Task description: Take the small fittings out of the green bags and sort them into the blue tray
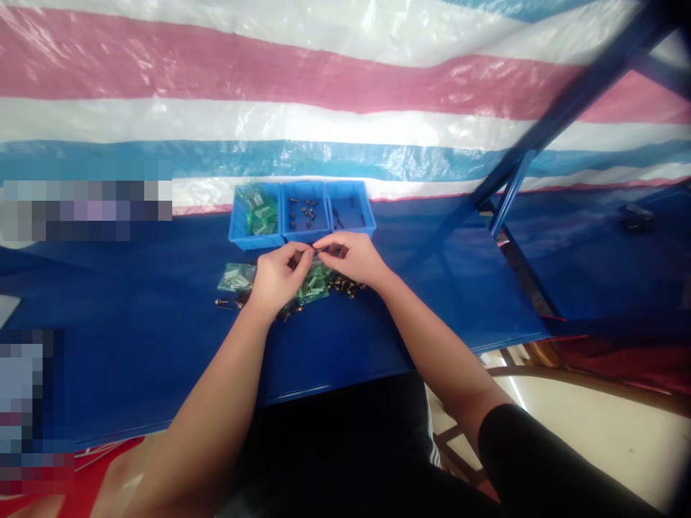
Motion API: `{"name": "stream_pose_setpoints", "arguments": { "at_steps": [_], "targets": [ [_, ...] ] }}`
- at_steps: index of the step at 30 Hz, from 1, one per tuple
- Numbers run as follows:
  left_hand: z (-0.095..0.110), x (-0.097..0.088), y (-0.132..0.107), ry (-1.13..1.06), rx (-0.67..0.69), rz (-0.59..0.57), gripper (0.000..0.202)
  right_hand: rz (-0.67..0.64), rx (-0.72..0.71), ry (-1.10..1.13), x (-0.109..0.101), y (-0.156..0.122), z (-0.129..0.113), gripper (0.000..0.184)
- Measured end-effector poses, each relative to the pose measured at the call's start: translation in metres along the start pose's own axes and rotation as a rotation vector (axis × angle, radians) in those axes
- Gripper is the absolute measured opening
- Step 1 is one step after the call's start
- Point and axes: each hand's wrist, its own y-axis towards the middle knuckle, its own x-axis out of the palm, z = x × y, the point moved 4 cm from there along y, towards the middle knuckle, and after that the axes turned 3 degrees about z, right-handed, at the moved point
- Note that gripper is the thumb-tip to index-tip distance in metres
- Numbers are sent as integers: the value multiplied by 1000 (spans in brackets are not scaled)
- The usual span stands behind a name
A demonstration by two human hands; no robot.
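Observation:
My left hand (283,277) and my right hand (353,257) meet fingertip to fingertip over the table. Each is closed in a pinch around something small and dark that I cannot make out. Below the hands lie greenish plastic packets (316,283) with pale pieces inside. A pile of small dark and brass-coloured metal parts (348,286) is by my right hand. Left of my left hand rests a clear packet (237,277), with a loose screw-like part (223,303) close to it. More loose parts are partly hidden under my left wrist.
Three blue bins stand behind my hands: the left bin (232,223) holds green packets, the middle bin (305,236) small dark parts, the right bin (353,188) a few thin dark pieces. A blue metal frame (518,191) rises at the right. Striped plastic sheeting (324,86) hangs behind the blue table (335,345).

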Motion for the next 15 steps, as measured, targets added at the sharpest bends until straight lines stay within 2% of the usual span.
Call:
{"name": "stream_pose_setpoints", "arguments": {
  "at_steps": [6,15],
  "targets": [
    [-5,1,0,-4,6,-15,29,-28,57,31,2,-1,-1,25],
    [-5,1,0,-19,17,0,31,1,41,65,0,-1,-1,25]
  ]
}}
